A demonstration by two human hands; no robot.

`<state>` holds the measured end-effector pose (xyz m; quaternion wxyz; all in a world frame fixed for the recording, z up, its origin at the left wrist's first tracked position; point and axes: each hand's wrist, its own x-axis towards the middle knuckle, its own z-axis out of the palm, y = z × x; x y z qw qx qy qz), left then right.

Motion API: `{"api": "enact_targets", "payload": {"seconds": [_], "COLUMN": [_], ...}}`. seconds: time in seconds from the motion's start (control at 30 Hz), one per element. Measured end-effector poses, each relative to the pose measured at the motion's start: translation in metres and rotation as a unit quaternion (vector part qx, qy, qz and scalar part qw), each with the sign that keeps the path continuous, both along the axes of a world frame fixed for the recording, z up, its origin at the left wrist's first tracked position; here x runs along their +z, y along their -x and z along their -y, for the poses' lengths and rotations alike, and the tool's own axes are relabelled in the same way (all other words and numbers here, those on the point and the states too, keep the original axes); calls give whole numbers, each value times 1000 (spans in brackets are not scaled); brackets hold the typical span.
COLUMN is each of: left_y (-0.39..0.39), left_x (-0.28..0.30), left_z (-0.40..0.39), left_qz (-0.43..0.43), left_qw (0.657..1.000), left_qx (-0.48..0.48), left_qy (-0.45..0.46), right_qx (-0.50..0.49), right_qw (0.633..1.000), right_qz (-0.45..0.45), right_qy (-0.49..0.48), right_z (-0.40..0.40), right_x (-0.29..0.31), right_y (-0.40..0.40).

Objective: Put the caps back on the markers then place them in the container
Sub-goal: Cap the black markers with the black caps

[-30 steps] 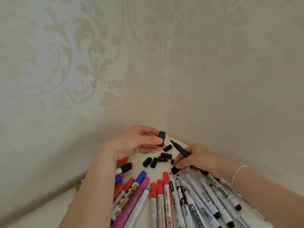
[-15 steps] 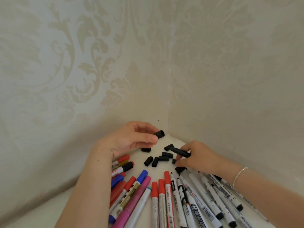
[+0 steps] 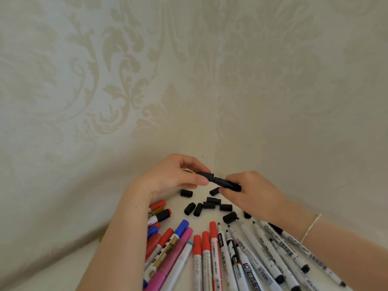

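My left hand pinches a black cap between thumb and fingers. My right hand grips a black marker, held level above the table. Cap and marker tip meet end to end between the hands. Below them several loose black caps lie on the white table. Uncapped white markers fan out at lower right, red-capped ones in the middle. No container is in view.
Capped coloured markers, blue, red, pink and gold, lie beside my left forearm. The table sits in a corner between two patterned walls, close behind the hands.
My right hand lifted the black marker off the pile and turned it level. My left hand brought the cap rightwards until it met the marker's tip.
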<state>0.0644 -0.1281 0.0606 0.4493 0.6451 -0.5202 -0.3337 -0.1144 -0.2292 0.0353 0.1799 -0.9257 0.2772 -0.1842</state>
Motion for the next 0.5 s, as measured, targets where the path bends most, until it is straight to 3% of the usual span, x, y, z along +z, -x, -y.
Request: {"api": "enact_targets", "payload": {"seconds": [0.2, 0.5], "left_y": [8, 14], "left_x": [3, 1], "left_z": [4, 9], "left_qz": [64, 24], "left_qw": [998, 999], "left_qx": [-9, -28], "left_qy": [-28, -1], "right_qx": [-21, -9], "right_qw": [996, 990], "right_qz": [-42, -80], "right_qy": [78, 119], "right_z": [-4, -6], "right_x": [1, 4], "right_y": [-5, -3]}}
